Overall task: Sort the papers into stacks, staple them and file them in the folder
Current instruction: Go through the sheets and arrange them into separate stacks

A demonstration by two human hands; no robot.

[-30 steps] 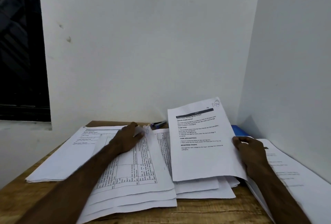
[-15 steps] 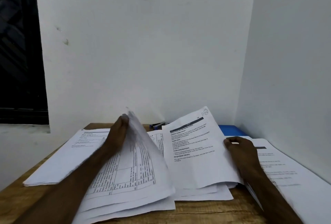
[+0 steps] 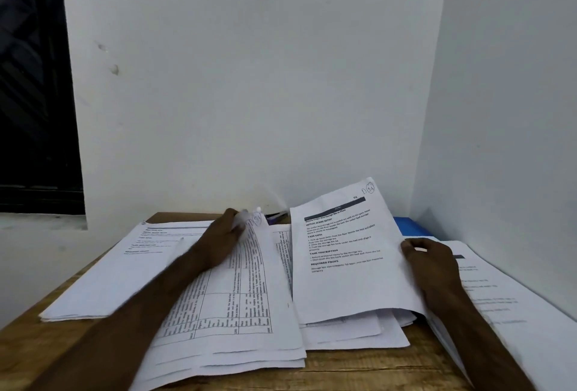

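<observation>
Bottom centre: bare wood of the table [image 3: 359,372], w/ the fanned middle pile [image 3: 237,312] of grid-printed sheets reaching almost to its front edge. The sheets are offset, not squared, so any drag on the top pg could walk the lower ones toward you & off the table.

Mid-frame, your left hand [image 3: 224,234] pinches the far corner of the top sheet or sheets of that pile, corner curled up. Can't tell how many you've got. Risk: two pgs come up as one & land in the wrong stack, or the corner creases b/c the grip is tight.

Right of centre, your right hand [image 3: 434,262] grips the right edge of a text sheet [image 3: 343,265], thumb on top, sheet raised & tilted over a loose lower pile [image 3: 352,331]. Held by one edge only, it could fold or catch the pgs below.

The left stack [image 3: 118,272] lies flat at mid-left. The right stack [image 3: 515,306] runs along the wall & seems to overhang the table at lower right; your forearm could nudge it off.

Far back, the blue folder [image 3: 409,226] is partly hidden behind the text sheet. A small dark item [image 3: 276,216] just beyond the left hand is prob. the stapler, but too hidden to be sure.
</observation>
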